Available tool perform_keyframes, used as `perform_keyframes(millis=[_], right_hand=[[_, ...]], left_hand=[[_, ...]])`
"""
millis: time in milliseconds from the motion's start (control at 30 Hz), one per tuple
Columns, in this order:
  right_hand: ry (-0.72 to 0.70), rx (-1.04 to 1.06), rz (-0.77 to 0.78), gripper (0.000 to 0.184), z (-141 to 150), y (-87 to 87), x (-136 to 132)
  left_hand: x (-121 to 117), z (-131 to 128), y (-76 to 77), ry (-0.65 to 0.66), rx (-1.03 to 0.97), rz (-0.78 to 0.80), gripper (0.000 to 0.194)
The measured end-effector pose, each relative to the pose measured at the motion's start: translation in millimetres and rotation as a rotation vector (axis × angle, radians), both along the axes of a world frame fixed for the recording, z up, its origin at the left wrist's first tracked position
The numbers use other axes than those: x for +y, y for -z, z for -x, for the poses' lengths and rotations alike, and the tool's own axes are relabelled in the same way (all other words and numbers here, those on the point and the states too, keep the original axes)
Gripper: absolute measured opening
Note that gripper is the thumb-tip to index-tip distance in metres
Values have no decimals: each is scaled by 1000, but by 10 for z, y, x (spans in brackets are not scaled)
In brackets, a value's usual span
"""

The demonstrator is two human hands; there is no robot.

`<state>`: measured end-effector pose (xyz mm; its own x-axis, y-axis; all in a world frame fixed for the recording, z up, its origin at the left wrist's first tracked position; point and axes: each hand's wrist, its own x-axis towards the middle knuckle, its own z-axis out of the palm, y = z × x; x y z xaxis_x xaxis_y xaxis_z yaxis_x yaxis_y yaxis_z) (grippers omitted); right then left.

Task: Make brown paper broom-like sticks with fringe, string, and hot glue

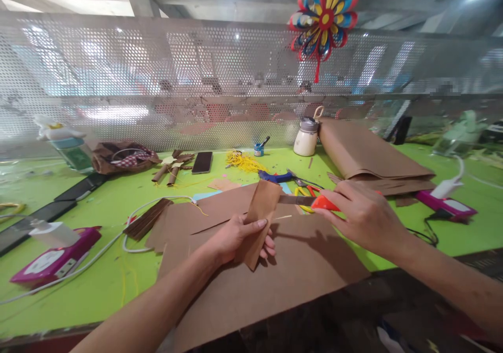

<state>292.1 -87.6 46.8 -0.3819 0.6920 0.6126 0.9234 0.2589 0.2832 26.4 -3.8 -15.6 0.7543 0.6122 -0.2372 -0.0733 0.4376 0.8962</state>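
Observation:
My left hand (236, 235) is closed round a folded piece of brown paper (264, 206), thumb on top and fingertips showing past its right edge. The paper stands tilted above a large brown sheet (251, 300). In my right hand (363, 217) is a knife (324, 202) with an orange handle. Its grey blade (296, 199) points left, and the tip meets or passes behind the paper's right edge; I cannot tell which. Beyond the blade lie pliers with yellow grips (302, 191) and a blue-handled tool (277, 176).
A brown paper stack (377, 154) lies back right beside a white bottle (305, 138). Purple power strips stand left (57, 258) and right (448, 206), with a white cable (98, 251) across the left. Behind are a phone (202, 162), yellow string (247, 161) and brown rolls (173, 169).

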Motion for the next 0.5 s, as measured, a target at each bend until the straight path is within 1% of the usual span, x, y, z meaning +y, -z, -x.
perform_keyframes(millis=[100, 267, 400, 500], right_hand=[[20, 67, 37, 28, -26, 60, 10], [-9, 213, 185, 29, -95, 198, 23], [-19, 225, 228, 29, -85, 258, 18], [-27, 223, 236, 29, -64, 259, 13]], left_hand=[[-10, -7, -18, -51, 34, -2, 28], [-2, -9, -24, -98, 18, 22, 26], [14, -9, -1, -116, -2, 28, 26], [21, -13, 10, -126, -1, 45, 27]])
